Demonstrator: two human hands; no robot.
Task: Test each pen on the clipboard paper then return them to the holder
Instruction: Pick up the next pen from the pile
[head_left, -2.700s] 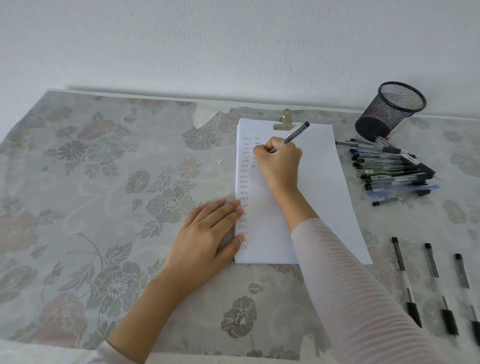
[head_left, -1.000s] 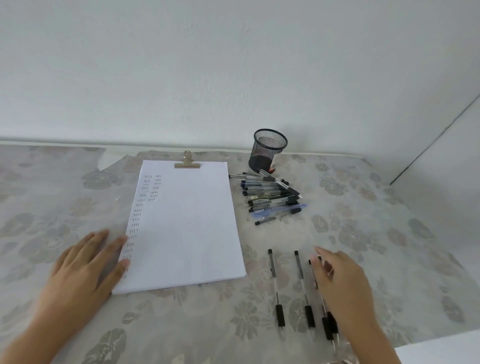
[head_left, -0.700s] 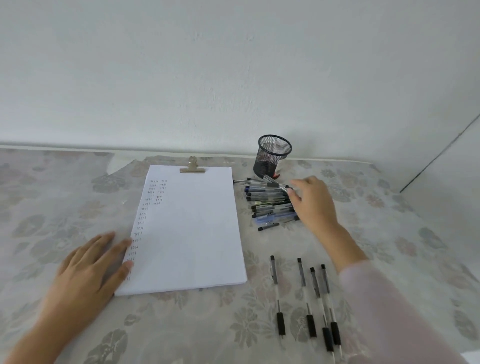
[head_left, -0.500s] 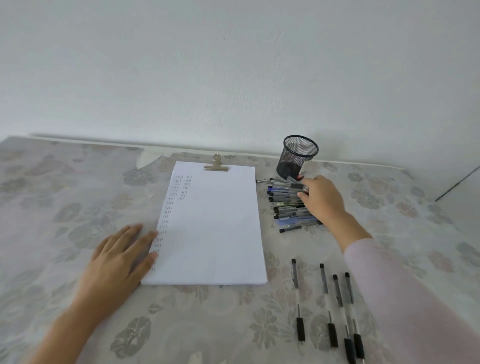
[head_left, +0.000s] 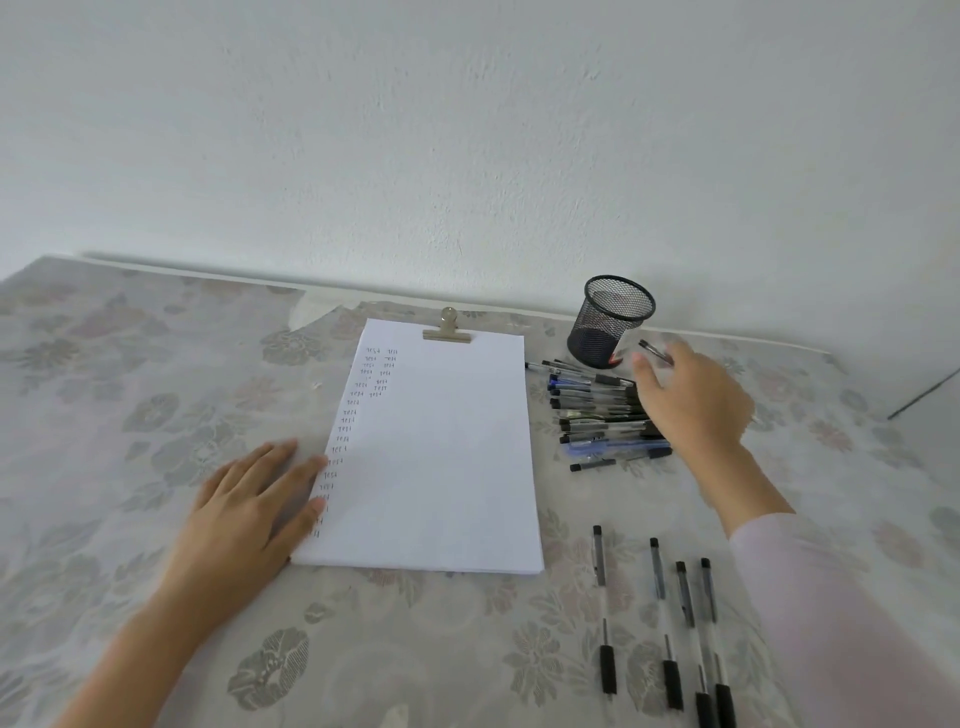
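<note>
The clipboard paper (head_left: 447, 441) lies in the middle of the table, with short rows of handwriting down its left side and a metal clip (head_left: 447, 330) at the top. My left hand (head_left: 249, 512) rests flat on the paper's left edge. A pile of pens (head_left: 597, 410) lies to the right of the paper. My right hand (head_left: 685, 400) hovers over the pile's right end and pinches one pen (head_left: 655, 352) lifted just beside the black mesh holder (head_left: 610, 322). The holder stands upright at the back. Several more pens (head_left: 670, 618) lie in a row at the front right.
A floral cloth (head_left: 130, 415) covers the table. A white wall (head_left: 467, 130) rises right behind the table's back edge. At the far right the table's edge (head_left: 924, 395) runs diagonally.
My right hand finished writing, laid that pen in the front row, then reached to the pile and lifted a pen from it. My left hand stayed on the paper's edge.
</note>
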